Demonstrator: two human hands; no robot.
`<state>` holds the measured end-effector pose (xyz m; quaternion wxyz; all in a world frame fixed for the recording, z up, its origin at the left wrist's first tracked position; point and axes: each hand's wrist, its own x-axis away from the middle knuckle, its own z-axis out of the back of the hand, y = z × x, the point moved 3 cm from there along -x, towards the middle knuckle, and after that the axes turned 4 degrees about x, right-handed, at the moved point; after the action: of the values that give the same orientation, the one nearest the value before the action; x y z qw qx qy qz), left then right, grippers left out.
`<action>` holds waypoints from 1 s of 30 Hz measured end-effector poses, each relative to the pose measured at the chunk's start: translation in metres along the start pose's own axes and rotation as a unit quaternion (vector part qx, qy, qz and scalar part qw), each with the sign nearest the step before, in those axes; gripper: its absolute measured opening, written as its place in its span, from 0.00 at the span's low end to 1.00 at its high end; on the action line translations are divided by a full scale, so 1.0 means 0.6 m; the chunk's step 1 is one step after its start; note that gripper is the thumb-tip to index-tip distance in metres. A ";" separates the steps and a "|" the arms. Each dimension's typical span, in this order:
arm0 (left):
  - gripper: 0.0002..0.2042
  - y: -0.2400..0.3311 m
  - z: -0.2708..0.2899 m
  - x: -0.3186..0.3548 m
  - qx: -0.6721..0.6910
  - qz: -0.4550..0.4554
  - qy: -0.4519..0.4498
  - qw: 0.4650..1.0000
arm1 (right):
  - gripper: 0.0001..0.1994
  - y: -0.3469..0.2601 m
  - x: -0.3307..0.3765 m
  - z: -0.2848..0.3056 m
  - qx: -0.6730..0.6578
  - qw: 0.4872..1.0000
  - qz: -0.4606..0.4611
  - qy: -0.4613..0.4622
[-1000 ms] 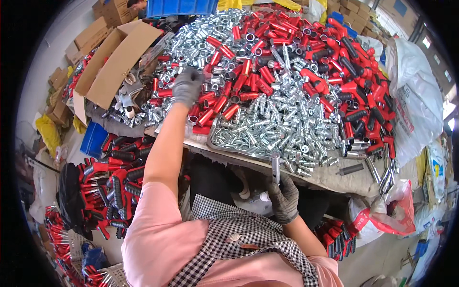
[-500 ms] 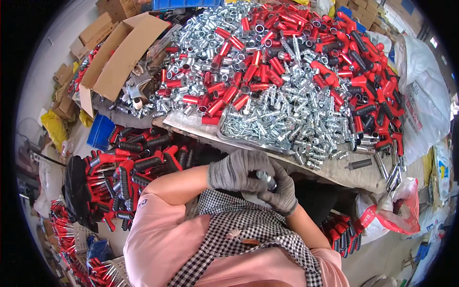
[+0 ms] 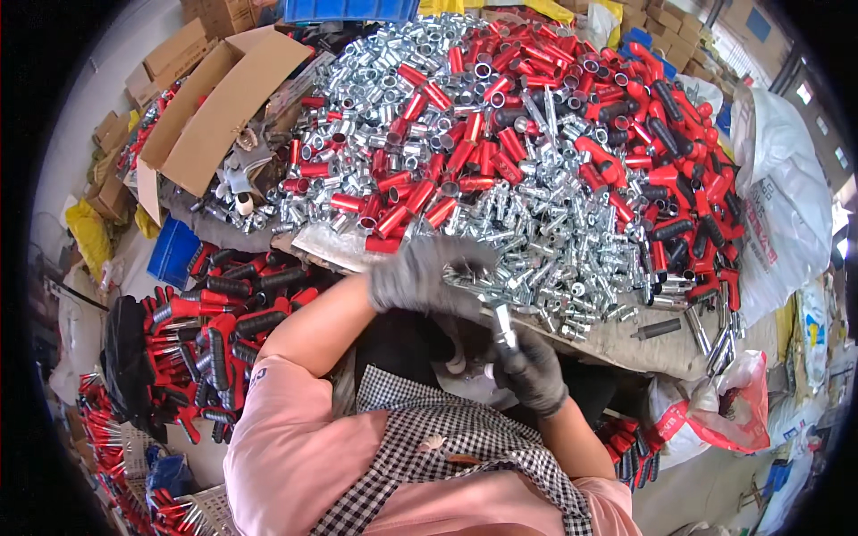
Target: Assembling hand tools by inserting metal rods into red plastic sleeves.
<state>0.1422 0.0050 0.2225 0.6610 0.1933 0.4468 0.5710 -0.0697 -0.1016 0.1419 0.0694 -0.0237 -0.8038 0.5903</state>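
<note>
My right hand, in a grey knit glove, is closed around a shiny metal cylindrical fitting. The fitting points up and away from me, just in front of the table edge. To its left, my gloved left hand reaches over the table's front, smeared by motion, so its fingers cannot be made out. Close beyond it lie small silver metal parts, and part of that pile is hidden by the left hand. Red metal sleeves and silver sleeves are heaped farther back.
Red-and-black handles are piled at the table's right, with more handles heaped low on the left. An open cardboard box stands at the back left. A white plastic sack and a red-and-white bag are on the right.
My hands have parted. The left has moved forward and left toward the small metal parts; the right has lowered slightly, with the metal fitting now showing more fully.
</note>
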 end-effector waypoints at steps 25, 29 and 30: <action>0.14 -0.029 0.059 -0.026 0.367 0.035 0.247 0.896 | 0.22 -0.060 -0.052 0.007 0.185 0.942 0.196 0.200; 0.17 -0.022 -0.017 0.019 0.543 -0.008 0.225 0.809 | 0.17 -0.066 0.007 0.017 0.321 0.900 0.226 0.188; 0.17 -0.021 -0.042 0.023 0.576 -0.010 0.205 0.791 | 0.18 -0.060 0.013 0.016 0.303 0.901 0.237 0.201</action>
<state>0.1283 0.0080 0.1945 0.3257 0.4120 0.8201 0.2274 -0.0774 -0.1207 0.1740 0.0914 -0.3092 -0.5254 0.7874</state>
